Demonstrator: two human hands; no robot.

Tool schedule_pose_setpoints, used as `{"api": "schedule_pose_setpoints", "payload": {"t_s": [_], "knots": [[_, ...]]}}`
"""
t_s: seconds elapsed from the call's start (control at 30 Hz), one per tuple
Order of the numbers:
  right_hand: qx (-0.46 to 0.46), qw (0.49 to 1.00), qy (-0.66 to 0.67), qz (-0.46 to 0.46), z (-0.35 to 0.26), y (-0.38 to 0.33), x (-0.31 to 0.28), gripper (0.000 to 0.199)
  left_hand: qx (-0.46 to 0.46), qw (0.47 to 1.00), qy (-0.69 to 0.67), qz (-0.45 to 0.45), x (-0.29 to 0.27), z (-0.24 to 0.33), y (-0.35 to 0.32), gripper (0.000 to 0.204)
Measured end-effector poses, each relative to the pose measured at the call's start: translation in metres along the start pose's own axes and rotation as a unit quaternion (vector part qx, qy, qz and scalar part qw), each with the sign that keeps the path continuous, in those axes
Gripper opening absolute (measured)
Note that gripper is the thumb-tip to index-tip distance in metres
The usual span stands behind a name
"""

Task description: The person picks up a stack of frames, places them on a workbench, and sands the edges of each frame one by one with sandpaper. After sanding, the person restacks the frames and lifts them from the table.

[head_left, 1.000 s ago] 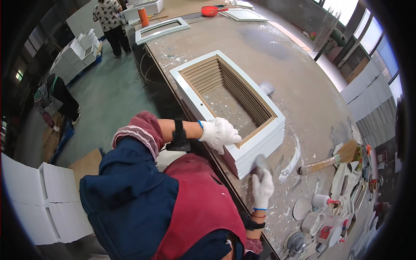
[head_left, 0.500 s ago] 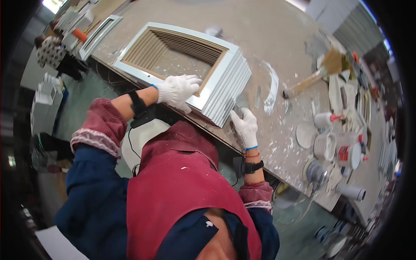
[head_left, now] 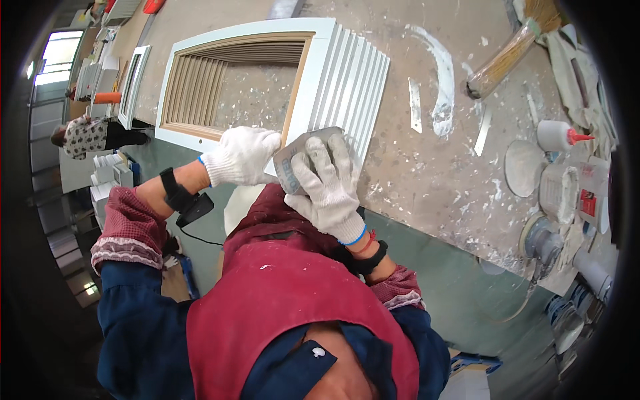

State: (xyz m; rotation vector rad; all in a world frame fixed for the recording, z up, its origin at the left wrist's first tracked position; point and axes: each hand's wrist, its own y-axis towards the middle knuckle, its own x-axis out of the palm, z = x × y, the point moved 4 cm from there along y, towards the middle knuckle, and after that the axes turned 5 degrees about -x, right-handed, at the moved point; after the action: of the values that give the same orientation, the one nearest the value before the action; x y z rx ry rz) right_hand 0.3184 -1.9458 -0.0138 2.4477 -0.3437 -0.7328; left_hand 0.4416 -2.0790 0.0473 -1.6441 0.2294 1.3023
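A stack of white frames (head_left: pixel 253 28) with brown inner edges lies on the worktable near its front edge. In a white knitted glove, my left hand (head_left: pixel 243 157) is closed on the near rail of the top frame, close to the near right corner. My right hand (head_left: pixel 328 180), also gloved, is wrapped round a grey sanding pad (head_left: pixel 291 159). The pad lies against the near right corner of the stack, next to my left hand. My right fingers spread over its top, and its underside is hidden.
On the worktable (head_left: pixel 427 173) to the right lie a brush (head_left: pixel 503 60), thin strips, a white bottle with a red nozzle (head_left: pixel 560 137), tubs and a corded sander (head_left: pixel 541 240). Another frame (head_left: pixel 135 87) stands at the left, near a person (head_left: pixel 90 133) in the background.
My right hand has come up from the table beside the stack, bringing the grey pad onto the corner. My left hand has curled closed on the frame. The view has shifted.
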Motion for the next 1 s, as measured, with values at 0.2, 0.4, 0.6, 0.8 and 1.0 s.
{"api": "schedule_pose_setpoints", "payload": {"t_s": [0.2, 0.4, 0.6, 0.8, 1.0], "knots": [[0.037, 0.999, -0.007, -0.021, 0.004, 0.012, 0.004, 0.059, 0.013, 1.0, -0.015, -0.003, 0.001, -0.004, 0.002, 0.052], [0.071, 0.994, -0.055, -0.061, 0.017, 0.045, -0.003, 0.052, -0.006, 0.998, -0.007, -0.061, 0.007, -0.005, 0.005, 0.049], [0.03, 0.998, -0.037, 0.037, 0.013, 0.028, 0.006, 0.057, 0.016, 0.999, -0.035, -0.029, 0.004, -0.006, 0.005, 0.052], [0.001, 0.997, -0.005, 0.08, 0.013, 0.034, 0.008, 0.055, 0.033, 0.999, -0.025, 0.018, 0.008, -0.007, 0.003, 0.053], [0.038, 0.994, 0.075, 0.071, 0.103, 0.139, -0.007, 0.045, 0.036, 0.999, -0.011, 0.033, 0.011, -0.007, 0.003, 0.053]]}}
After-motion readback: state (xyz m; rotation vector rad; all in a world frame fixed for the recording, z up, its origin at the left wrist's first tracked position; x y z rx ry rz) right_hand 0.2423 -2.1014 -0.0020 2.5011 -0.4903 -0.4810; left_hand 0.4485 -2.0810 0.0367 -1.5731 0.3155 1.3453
